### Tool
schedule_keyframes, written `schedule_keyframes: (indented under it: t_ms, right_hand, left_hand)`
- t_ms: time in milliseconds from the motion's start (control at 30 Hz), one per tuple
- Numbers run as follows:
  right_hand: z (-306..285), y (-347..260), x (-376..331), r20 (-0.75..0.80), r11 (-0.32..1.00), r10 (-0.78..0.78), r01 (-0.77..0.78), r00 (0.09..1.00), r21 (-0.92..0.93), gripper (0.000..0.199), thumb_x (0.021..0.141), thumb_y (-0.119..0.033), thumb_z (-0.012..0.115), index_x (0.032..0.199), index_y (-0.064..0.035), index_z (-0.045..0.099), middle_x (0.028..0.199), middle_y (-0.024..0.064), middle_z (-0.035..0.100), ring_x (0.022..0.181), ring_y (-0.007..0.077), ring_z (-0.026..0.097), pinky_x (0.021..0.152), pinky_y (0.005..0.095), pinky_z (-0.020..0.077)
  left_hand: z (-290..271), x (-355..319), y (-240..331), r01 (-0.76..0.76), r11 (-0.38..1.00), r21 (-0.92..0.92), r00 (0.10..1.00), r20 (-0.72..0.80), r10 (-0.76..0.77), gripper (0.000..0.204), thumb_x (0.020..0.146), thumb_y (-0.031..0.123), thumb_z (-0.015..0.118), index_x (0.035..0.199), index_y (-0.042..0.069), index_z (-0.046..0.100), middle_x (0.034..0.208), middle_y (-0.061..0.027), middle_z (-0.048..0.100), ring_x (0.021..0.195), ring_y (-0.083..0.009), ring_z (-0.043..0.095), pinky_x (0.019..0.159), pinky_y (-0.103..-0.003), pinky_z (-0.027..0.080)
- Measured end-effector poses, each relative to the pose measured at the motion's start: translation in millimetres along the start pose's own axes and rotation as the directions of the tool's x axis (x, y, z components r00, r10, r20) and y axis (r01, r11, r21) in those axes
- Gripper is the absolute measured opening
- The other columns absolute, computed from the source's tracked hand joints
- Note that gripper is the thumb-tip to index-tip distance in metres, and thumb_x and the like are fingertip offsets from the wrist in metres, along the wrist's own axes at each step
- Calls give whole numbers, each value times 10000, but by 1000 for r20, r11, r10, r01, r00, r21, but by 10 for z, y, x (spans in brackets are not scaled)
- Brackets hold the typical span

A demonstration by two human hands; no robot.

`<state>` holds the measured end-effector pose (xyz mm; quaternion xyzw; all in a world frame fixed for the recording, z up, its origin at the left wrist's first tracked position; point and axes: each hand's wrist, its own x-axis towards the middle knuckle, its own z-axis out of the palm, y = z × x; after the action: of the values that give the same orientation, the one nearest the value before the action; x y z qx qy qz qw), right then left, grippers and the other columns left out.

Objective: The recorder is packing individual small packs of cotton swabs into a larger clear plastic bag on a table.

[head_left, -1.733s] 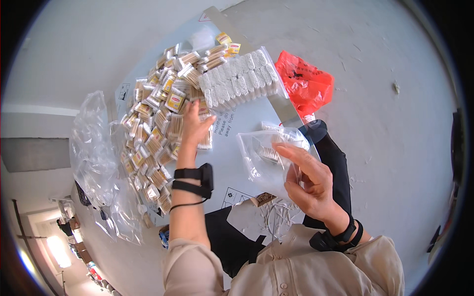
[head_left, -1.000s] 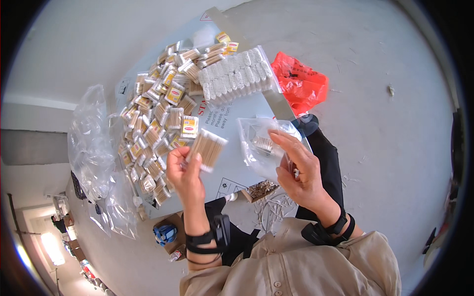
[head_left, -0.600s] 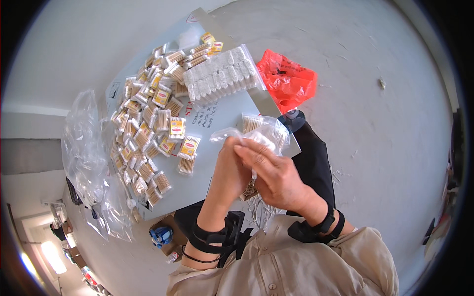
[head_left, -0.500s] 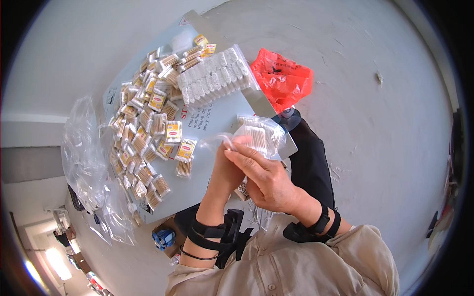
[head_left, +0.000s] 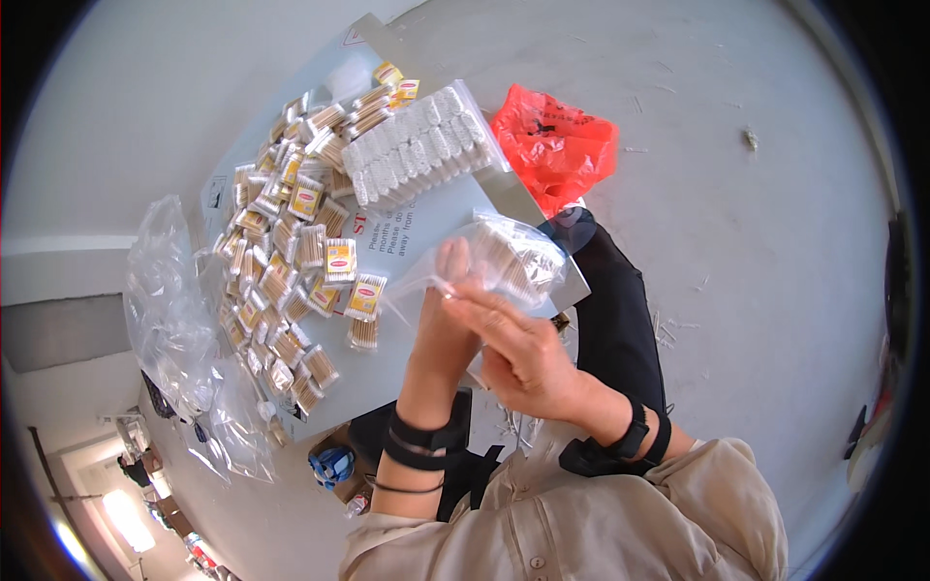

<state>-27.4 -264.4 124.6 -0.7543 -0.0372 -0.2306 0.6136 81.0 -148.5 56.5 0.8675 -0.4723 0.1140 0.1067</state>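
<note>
My left hand (head_left: 444, 324) and my right hand (head_left: 521, 351) are pressed together around a clear plastic bag (head_left: 504, 259) that holds small packs of wooden cotton swabs. The bag sticks out above my fingers, over the near right corner of a grey board (head_left: 455, 208). My left hand reaches up into the bag's mouth and my right hand grips the bag's lower edge in front of it. Several small swab packs with yellow labels (head_left: 291, 261) lie spread over the left half of the board. A larger clear bag of white swabs (head_left: 417, 150) lies at the board's far end.
A crumpled red plastic bag (head_left: 552, 140) lies on the grey floor right of the board. Loose clear plastic bags (head_left: 170, 310) are heaped left of the board. My dark trouser leg (head_left: 610, 310) stretches under the board's right corner. A blue object (head_left: 334, 465) sits below the board.
My left hand lifted one swab pack from the pile, carried it right and pushed it into the clear bag held by my right hand. Both hands now meet at the bag.
</note>
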Motion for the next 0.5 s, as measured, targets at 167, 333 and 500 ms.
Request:
schedule_keyframes:
  t_ms: [167,333,500]
  right_hand:
    - [-247,54,47,-7,996,92,-92,996,-16,678,623,171,458,1282,22,524,1291,233,542,1080,352,620,727,326,531]
    - [-132,-54,76,41,995,92,-90,995,-33,684,620,164,491,1286,12,524,1318,234,516,981,354,646,671,328,540]
    - [-72,-83,36,137,989,27,-7,990,-148,603,613,122,570,1206,17,554,1292,222,524,843,364,657,643,362,553]
  left_hand:
    - [-1071,-17,-254,489,313,-814,850,364,-380,166,815,-36,546,951,-61,637,953,-163,667,811,-261,664,694,-305,526]
    - [-212,-684,-1094,674,732,-96,733,210,-647,325,793,100,658,1076,-48,597,1080,-167,613,998,-314,603,832,-375,499]
    - [162,-794,-1184,560,778,285,759,201,-620,440,788,151,681,1165,-26,538,1111,-175,588,1088,-360,549,916,-449,456]
